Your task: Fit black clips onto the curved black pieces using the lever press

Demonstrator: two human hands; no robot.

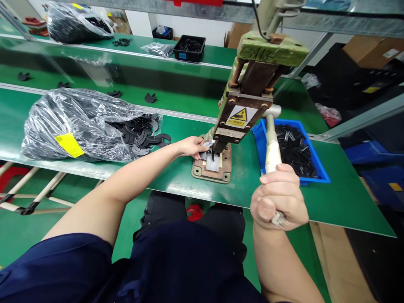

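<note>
A green hand press [240,110] with a yellow warning label stands on the bench in front of me. My right hand [280,198] is wrapped around its pale, tape-covered lever [272,147]. Beneath the ram, my left hand [193,147] pinches a curved dark grey plastic part [205,148] at the press base [197,171]. The ram tip sits close to that part; whether they touch I cannot tell. Left of my hand, similar curved black parts [140,136] spill from a clear plastic bag [72,122].
A blue bin [322,172] of small black pieces stands right of the press. Behind the bench runs a green conveyor belt [176,94] carrying several scattered parts. Farther back are a black tray [189,57] and another filled bag [75,25].
</note>
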